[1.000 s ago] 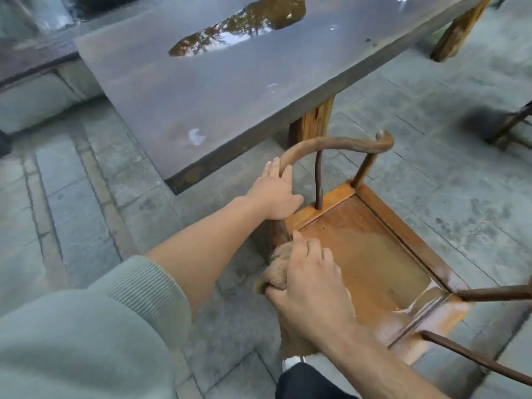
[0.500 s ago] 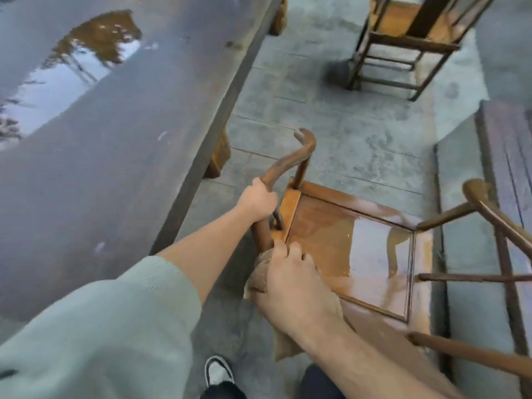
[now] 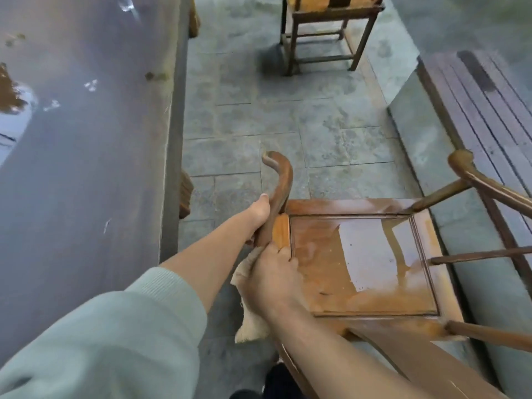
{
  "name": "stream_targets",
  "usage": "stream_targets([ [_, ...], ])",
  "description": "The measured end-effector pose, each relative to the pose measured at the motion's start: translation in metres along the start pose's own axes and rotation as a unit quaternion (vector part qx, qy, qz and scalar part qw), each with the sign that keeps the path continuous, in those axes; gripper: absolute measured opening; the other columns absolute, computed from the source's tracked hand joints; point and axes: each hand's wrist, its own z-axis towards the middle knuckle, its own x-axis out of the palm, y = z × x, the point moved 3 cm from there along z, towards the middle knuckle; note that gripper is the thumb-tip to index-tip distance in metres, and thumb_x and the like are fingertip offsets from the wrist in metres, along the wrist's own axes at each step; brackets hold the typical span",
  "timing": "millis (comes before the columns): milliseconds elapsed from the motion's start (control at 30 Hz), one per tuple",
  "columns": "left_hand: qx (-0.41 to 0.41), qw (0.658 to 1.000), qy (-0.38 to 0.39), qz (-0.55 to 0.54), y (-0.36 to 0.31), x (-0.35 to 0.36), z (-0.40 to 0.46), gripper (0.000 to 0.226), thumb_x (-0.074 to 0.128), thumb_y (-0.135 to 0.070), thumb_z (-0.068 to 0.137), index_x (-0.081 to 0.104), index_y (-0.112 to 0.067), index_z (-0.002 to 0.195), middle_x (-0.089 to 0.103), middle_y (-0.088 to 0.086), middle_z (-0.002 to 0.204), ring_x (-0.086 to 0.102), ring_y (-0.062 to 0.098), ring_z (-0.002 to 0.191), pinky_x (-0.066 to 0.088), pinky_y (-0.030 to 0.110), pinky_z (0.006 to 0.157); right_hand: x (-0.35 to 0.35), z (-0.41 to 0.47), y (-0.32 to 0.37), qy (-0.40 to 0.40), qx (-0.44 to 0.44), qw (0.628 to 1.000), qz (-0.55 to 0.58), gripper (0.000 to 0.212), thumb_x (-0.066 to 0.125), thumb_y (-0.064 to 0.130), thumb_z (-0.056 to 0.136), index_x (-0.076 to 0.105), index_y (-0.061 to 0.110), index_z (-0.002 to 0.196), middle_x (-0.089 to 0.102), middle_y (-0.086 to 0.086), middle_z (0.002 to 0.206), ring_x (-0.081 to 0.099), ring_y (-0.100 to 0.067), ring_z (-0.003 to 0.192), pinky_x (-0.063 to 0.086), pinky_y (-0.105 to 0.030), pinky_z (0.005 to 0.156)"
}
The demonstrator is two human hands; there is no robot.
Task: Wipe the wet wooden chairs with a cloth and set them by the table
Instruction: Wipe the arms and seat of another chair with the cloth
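Observation:
A wooden armchair (image 3: 368, 260) stands right of the long dark table (image 3: 86, 168), its seat shiny with water in the middle. My left hand (image 3: 260, 217) grips the chair's curved left armrest (image 3: 280, 180). My right hand (image 3: 272, 279) presses a beige cloth (image 3: 249, 321) against the seat's near-left corner, and the cloth hangs down off the edge. A second wooden chair (image 3: 325, 33) stands farther off at the top of the view.
The table top carries puddles (image 3: 14, 110) and runs along the whole left side. A dark slatted bench (image 3: 475, 105) on a stone ledge lies to the right. Grey paving stones (image 3: 273, 119) stretch between table and bench. My shoe (image 3: 276, 378) shows at the bottom.
The chair has turned so its seat edge runs parallel to the table. My left hand went from resting on the armrest to gripping it. The view swung toward the far chair.

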Motion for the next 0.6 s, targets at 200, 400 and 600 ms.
stream_targets([
  [200,0.062,0.998,0.008,-0.018,-0.072,-0.004,0.066,0.066,0.023,-0.059,0.100,0.062,-0.009,0.115,0.068,0.016,0.106,0.065,0.034,0.100,0.052,0.046,0.096,-0.003,0.071,0.034,-0.051,0.052,0.997,-0.002,0.085,0.065,0.046,0.089,0.022,0.006,0.151,0.038,-0.010,0.139,0.044,-0.030,0.128,0.044,-0.045,0.105],
  [400,0.113,0.985,-0.120,0.048,-0.144,-0.021,0.164,0.052,0.038,-0.042,0.100,0.046,-0.002,0.133,0.060,0.021,0.126,0.061,0.037,0.111,0.051,0.042,0.097,-0.012,0.164,0.046,-0.091,0.159,0.982,0.046,0.107,0.065,0.057,0.088,0.007,0.003,0.160,0.035,-0.012,0.145,0.044,-0.031,0.129,0.044,-0.046,0.107],
  [600,0.134,0.949,-0.059,0.280,-0.176,-0.026,0.245,0.024,0.050,-0.030,0.095,0.057,-0.007,0.092,0.061,0.017,0.123,0.055,0.031,0.099,0.046,0.036,0.083,-0.034,0.244,0.043,-0.121,0.210,0.969,0.046,0.084,0.068,0.054,0.085,0.034,0.011,0.148,0.046,-0.010,0.136,0.048,-0.032,0.123,0.045,-0.046,0.102],
])
